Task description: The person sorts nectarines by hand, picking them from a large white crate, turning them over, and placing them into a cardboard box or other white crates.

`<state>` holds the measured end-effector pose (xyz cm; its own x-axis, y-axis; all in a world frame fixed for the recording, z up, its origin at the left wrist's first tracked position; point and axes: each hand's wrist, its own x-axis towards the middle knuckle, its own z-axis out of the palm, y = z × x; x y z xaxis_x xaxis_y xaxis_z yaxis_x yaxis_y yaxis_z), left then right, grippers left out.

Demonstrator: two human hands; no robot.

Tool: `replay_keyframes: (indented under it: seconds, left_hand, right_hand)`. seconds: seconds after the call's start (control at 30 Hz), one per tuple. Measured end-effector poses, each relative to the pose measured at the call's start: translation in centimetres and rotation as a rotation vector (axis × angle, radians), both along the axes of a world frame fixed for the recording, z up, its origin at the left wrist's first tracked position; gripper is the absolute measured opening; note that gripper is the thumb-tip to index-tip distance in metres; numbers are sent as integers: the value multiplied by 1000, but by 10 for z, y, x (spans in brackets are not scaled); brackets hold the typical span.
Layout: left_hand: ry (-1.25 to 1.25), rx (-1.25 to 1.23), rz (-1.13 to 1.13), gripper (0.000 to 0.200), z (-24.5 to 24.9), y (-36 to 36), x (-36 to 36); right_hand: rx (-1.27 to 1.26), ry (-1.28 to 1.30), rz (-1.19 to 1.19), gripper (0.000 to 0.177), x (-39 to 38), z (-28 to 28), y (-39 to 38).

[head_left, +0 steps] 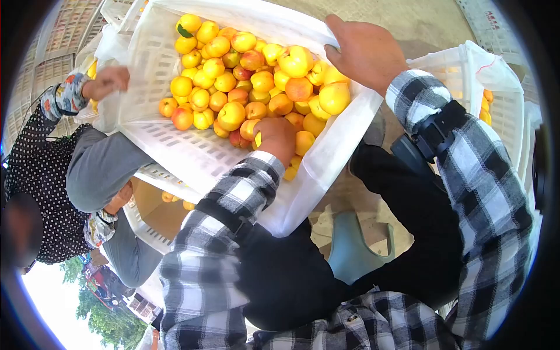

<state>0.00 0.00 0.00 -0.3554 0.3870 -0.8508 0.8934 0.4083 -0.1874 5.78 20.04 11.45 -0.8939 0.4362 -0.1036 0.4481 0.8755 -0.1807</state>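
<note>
A white slatted crate (192, 153) with a thin white liner tilts before me, heaped with yellow-orange, red-blushed apricots (232, 115). My left hand (276, 140) reaches in at the near side of the heap, fingers curled around an apricot; a bit of yellow shows at its edge, and its fingertips are mostly hidden. At the crate's far right, my right hand (370, 57) grips the lined rim, thumb toward the fruit. A green leaf (184, 31) lies on the apricots at the far left.
Another person (44, 151) sits at the left, one hand (108, 83) beside my crate. Below it is a cardboard-lined crate (154, 207) with some fruit. A second lined crate (496, 87) stands at right. A grey-green plastic stool (350, 248) shows between my legs.
</note>
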Motion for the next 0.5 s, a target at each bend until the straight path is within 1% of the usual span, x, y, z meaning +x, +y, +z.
replay_keyframes:
  seconds: [0.07, 0.1, 0.17, 0.23, 0.3, 0.33, 0.37, 0.4, 0.43, 0.47, 0.5]
  left_hand:
    - [-98, 123, -72, 49, -1, -10, -13]
    - [-133, 92, -124, 51, 34, -18, -35]
    - [-201, 410, 226, 54, 36, -38, -59]
    - [-450, 389, 539, 51, 69, -45, -83]
    - [-780, 642, 1253, 52, 82, -81, -86]
    - [-1045, 702, 1538, 52, 99, -92, -84]
    - [-1318, 747, 1814, 52, 117, -102, -82]
    - [-1561, 806, 1776, 56, 133, -109, -81]
    - [-1656, 783, 1926, 66, 154, -110, -74]
    - [-1685, 810, 1985, 69, 172, -111, -64]
    - [-1717, 835, 2042, 72, 187, -110, -58]
  right_hand:
    - [26, 122, 56, 31, 0, -6, 2]
    - [5, 193, 49, 31, -8, -7, -4]
    - [-27, 217, 67, 29, -9, -6, -2]
    - [-27, 235, 73, 29, -8, -9, -1]
    - [-109, 164, 45, 29, -8, -2, -3]
    - [-119, 194, 59, 31, -7, 2, -3]
    - [-133, 165, 73, 33, -8, 6, -3]
    - [-152, 156, 67, 35, -10, 12, -4]
    - [-177, 159, 62, 37, -11, 19, -5]
    - [-163, 184, 77, 37, -10, 18, -5]
    - [-150, 343, 119, 38, -9, 19, -3]
